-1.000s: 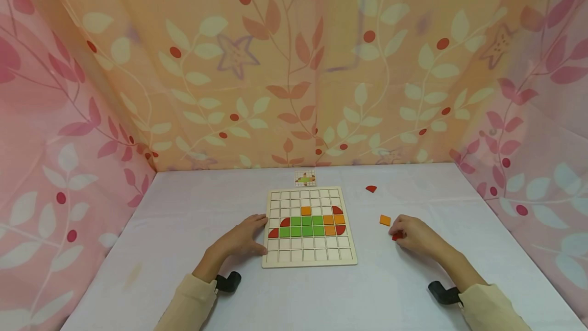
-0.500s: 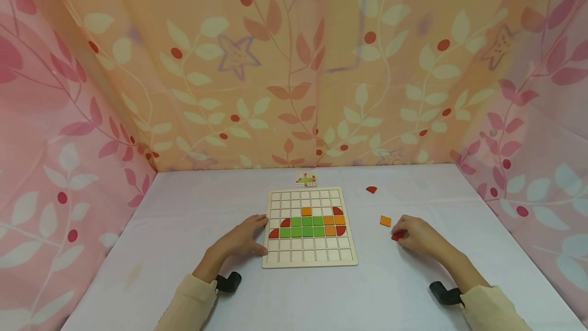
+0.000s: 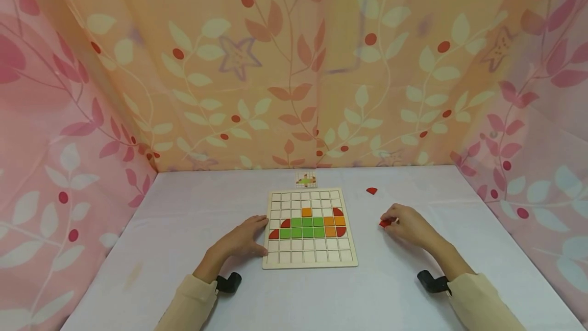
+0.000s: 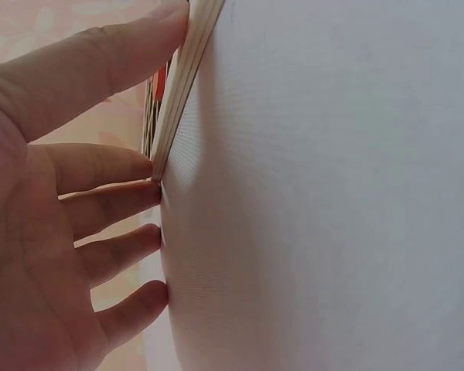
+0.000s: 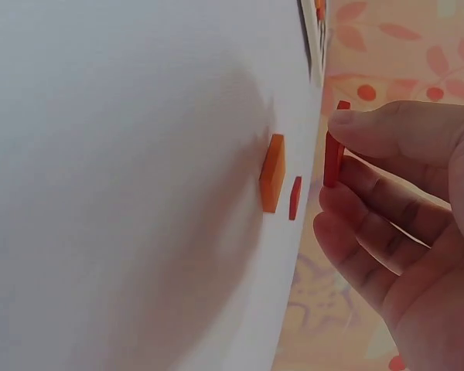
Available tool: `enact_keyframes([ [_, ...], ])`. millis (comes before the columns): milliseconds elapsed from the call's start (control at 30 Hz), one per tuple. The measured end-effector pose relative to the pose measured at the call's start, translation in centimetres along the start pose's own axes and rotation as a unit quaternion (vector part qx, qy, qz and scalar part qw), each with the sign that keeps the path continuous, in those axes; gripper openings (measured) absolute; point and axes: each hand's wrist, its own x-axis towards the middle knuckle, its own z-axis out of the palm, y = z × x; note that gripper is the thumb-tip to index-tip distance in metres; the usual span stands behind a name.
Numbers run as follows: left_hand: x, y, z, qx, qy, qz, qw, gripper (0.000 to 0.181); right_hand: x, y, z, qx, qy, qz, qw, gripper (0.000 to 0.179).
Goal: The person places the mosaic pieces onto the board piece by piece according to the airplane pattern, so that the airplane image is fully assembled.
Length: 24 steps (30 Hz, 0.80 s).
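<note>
My left hand [image 3: 239, 239] rests at the left edge of a wooden grid board [image 3: 310, 258], thumb and fingertips touching its rim. Green, orange and red tiles lie in the board's middle rows, with one orange square [image 3: 306, 212] standing out above the green ones. To the board's right, my right hand [image 3: 409, 225] pinches a red tile [image 5: 333, 158] between thumb and fingers, held up off the tablecloth. In the right wrist view an orange square tile [image 5: 272, 174] lies on the cloth close by; the right hand hides it in the head view.
Farther back on the cloth lies another red tile [image 3: 371, 191], shaped like a quarter circle. A small pattern card [image 3: 305, 179] sits just behind the board. Patterned curtains [image 3: 294, 65] stand around the white table [image 3: 321, 300] at the back and both sides.
My right hand has lifted the red tile from the cloth and moved slightly left and away from me, over the loose orange tile. The left hand and the board have stayed put.
</note>
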Motion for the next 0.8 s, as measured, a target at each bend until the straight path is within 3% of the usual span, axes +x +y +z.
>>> enact_keyframes([
  [167,0.0,0.0,0.0,0.005,-0.003,-0.003,1.0000,0.088,1.4,-0.6,0.2,-0.001,0.010,-0.017,0.9998,0.016],
  [567,-0.1,0.2,0.0,0.001,0.000,-0.010,0.9999,0.088,4.9,-2.4,0.4,-0.012,-0.008,-0.015,0.9998,0.017],
  [800,-0.1,0.2,0.1,0.006,-0.005,-0.010,0.9999,0.088,6.7,-3.1,0.6,0.021,-0.018,-0.012,0.9995,0.020],
])
